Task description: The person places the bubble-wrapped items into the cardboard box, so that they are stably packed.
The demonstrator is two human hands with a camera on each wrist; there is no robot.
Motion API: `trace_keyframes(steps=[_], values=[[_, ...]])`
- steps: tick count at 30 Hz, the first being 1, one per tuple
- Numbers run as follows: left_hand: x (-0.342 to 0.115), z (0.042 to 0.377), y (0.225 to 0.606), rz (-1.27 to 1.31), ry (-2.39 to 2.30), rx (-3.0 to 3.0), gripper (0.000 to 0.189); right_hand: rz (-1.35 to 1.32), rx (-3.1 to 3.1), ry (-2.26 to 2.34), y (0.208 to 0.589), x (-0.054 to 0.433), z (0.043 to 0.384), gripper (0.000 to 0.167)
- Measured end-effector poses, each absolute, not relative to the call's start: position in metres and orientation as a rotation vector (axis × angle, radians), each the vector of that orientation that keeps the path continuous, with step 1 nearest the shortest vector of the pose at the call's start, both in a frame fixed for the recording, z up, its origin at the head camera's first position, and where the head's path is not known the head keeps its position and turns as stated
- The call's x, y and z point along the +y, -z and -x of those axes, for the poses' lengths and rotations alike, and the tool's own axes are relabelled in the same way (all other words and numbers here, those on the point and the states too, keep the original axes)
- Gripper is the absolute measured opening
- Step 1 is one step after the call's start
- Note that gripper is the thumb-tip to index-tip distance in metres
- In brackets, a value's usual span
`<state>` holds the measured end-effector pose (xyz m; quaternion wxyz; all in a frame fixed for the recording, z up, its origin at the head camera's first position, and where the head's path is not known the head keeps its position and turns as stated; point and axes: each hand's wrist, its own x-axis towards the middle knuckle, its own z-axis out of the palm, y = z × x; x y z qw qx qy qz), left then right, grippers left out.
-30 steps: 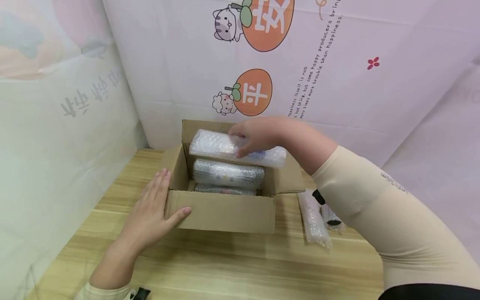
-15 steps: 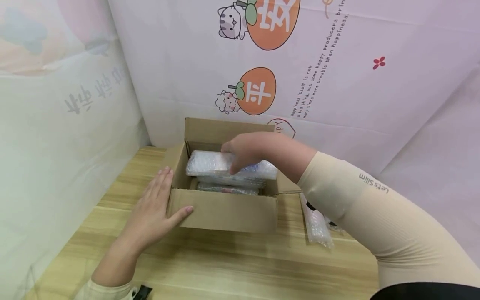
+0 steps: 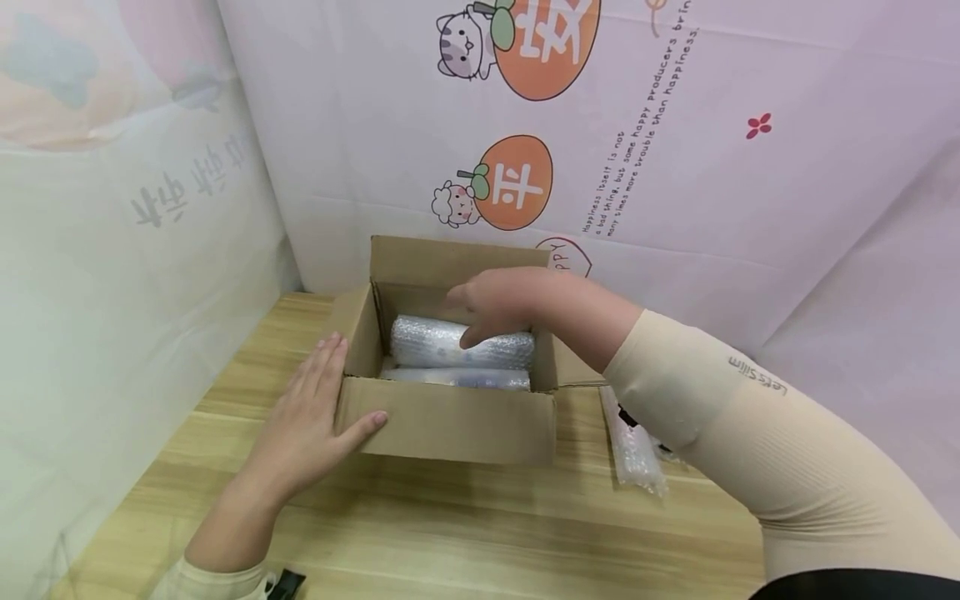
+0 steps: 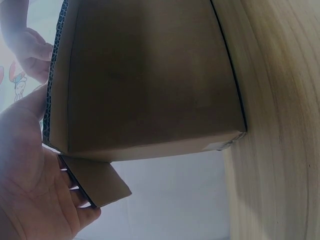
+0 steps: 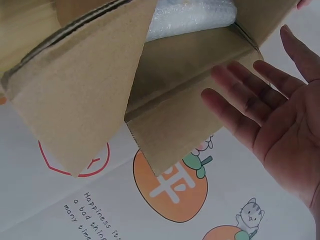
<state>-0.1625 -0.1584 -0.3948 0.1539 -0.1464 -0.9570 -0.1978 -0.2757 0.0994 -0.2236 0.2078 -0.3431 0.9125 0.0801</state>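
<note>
A cardboard box stands on the table with its flaps folded out. Inside lie bubble-wrapped packages: a silvery roll toward the middle, and a flatter one along the front wall. My left hand rests at the box's front left corner, thumb over the front flap; in the left wrist view its straight fingers lie against a side flap. Above the box opening is my right hand, holding nothing. The right wrist view shows its fingers spread beside the back flap, with bubble wrap inside the box.
To the right of the box, a long bubble-wrapped package lies on the wooden table, another one partly hidden by the right sleeve. A printed white cloth hangs close behind the box, and another sheet stands at the left.
My right hand has lowered a bubble-wrapped package into the box and let go of it; its fingers are now free. My left hand has stayed at the box corner.
</note>
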Motion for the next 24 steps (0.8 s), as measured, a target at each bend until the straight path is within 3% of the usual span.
trace_keyframes(steps=[14,24], values=[[-0.158,0.162,0.394,0.422,0.565,-2.750,0.101,0.917,2.780,0.161,0.194,0.160,0.266,0.072],[-0.157,0.163,0.395,0.419,0.569,-2.744,0.101,0.949,2.894,0.447,0.203,0.206,0.250,0.068]])
